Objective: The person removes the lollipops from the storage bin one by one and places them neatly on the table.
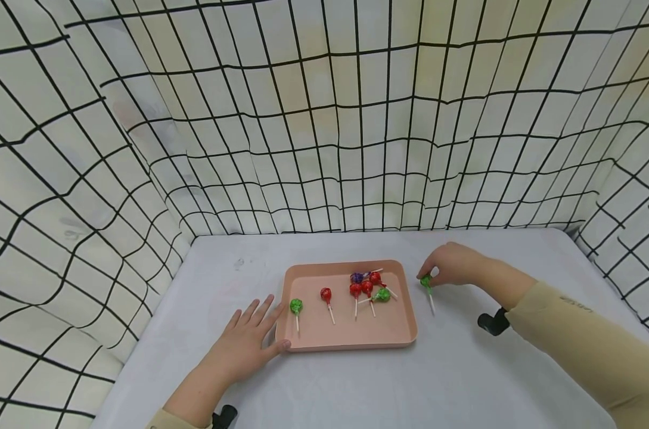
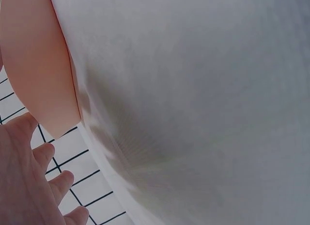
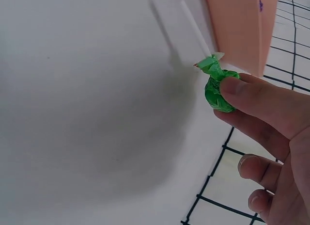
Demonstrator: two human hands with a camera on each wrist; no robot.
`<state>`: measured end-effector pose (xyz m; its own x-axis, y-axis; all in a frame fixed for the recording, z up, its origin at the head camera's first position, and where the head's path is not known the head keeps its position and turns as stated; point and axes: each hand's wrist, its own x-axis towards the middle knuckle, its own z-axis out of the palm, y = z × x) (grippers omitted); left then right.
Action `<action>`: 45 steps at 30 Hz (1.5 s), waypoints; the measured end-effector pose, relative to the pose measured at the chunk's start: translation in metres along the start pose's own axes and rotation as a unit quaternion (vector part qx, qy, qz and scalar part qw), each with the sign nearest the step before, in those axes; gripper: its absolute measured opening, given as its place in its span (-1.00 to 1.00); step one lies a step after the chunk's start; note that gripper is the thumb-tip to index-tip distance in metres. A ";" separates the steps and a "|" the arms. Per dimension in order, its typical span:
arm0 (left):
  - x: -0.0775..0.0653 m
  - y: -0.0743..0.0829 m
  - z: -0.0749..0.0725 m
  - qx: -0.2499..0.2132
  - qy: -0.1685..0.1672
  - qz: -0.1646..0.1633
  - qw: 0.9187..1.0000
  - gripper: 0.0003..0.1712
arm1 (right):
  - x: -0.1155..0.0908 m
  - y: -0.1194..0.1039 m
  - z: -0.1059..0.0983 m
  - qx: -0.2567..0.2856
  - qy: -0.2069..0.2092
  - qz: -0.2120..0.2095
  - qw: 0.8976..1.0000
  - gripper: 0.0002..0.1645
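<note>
Between thumb and fingertips my right hand (image 1: 453,265) pinches a green-wrapped lollipop (image 3: 220,91) by its candy head, its white stick pointing away. It holds this just right of a pink tray (image 1: 351,339). At the tray's left edge my left hand (image 1: 249,342) rests with its fingers spread, thumb right at the near left corner. Inside the tray, a green lollipop (image 1: 296,306) lies at the left and a red lollipop (image 1: 326,294) to its right. Several more lie bunched at the right side, among them a purple lollipop (image 1: 357,277) and another green lollipop (image 1: 382,295).
A white cloth covers the table (image 1: 356,387). White walls with a black grid (image 1: 356,143) enclose it at the back and both sides. A black wrist device (image 1: 493,322) sits under the right sleeve (image 1: 581,339).
</note>
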<state>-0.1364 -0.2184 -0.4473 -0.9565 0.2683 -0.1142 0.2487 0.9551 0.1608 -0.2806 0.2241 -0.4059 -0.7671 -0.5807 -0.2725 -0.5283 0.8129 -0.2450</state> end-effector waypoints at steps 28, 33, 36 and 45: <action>-0.001 0.000 0.000 0.006 0.001 0.004 1.000 -0.03 | 0.003 0.001 0.003 0.005 -0.005 0.014 1.000 -0.65; -0.001 0.000 0.000 0.003 0.000 0.004 1.000 -0.04 | 0.002 0.002 -0.001 0.019 -0.008 0.018 1.000 -0.66; -0.001 0.000 -0.001 0.002 -0.001 0.004 1.000 -0.03 | 0.002 0.000 -0.004 0.033 -0.007 0.021 0.999 -0.66; 0.000 0.001 -0.001 0.000 -0.002 0.000 1.000 -0.04 | 0.006 -0.010 -0.013 0.049 -0.007 0.012 0.999 -0.68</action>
<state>-0.1362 -0.2176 -0.4458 -0.9561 0.2683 -0.1176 0.2484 0.9554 0.1599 -0.2845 0.2129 -0.3929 -0.7737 -0.5619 -0.2928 -0.4705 0.8190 -0.3284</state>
